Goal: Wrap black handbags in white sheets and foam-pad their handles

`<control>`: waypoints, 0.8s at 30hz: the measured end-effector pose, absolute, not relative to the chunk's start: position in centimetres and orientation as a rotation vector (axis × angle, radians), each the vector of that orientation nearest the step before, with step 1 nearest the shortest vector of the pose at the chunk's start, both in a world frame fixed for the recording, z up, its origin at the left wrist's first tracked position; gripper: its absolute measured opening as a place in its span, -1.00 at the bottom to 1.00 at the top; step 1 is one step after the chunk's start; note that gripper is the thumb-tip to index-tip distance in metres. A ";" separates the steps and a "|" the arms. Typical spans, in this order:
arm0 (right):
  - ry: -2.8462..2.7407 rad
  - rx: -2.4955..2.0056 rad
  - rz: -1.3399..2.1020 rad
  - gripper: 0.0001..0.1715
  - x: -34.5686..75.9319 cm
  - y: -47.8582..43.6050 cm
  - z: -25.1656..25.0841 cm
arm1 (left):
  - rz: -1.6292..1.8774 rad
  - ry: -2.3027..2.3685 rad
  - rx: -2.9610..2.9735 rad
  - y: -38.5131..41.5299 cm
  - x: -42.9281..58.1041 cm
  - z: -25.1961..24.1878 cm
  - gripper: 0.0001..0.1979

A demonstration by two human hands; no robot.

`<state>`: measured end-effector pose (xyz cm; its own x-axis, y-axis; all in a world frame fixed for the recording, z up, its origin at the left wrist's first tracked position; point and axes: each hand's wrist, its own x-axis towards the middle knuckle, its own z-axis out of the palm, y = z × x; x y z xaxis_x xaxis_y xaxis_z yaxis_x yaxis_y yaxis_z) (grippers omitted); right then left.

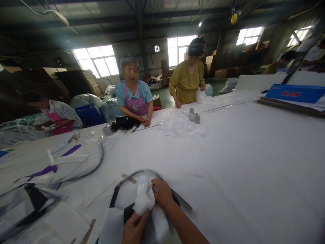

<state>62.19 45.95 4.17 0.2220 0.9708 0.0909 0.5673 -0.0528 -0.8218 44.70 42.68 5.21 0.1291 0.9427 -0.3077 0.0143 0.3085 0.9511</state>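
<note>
Showing only in part, your left fingers pinch the lower end of the soft white cloth; whether your right fingers, curled beside it, grip too is unclear. It bunches crumpled between them, partly covering black fabric.

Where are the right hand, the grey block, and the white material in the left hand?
Right hand [163,193]: head view, on its back.
Grey block [195,117]: head view, on its side.
White material [143,199]: head view, on its middle.
</note>
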 end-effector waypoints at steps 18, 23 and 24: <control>-1.415 -1.657 0.655 -0.48 62.5 45.7 3.7 | 0.582 1.267 1.484 42.7 45.3 7.3 -0.34; -1.455 -1.572 0.655 -0.36 63.1 45.6 3.9 | 0.617 1.194 1.349 45.7 44.9 10.3 -0.47; -1.464 -1.559 0.653 -0.36 63.1 45.6 4.0 | 0.626 1.165 1.336 46.4 45.0 11.0 -0.48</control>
<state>63.09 45.61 4.03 0.1685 0.9681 0.1857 0.5083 0.0760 -0.8578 45.00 46.43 10.96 0.3548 0.8914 -0.2820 0.2571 0.1970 0.9461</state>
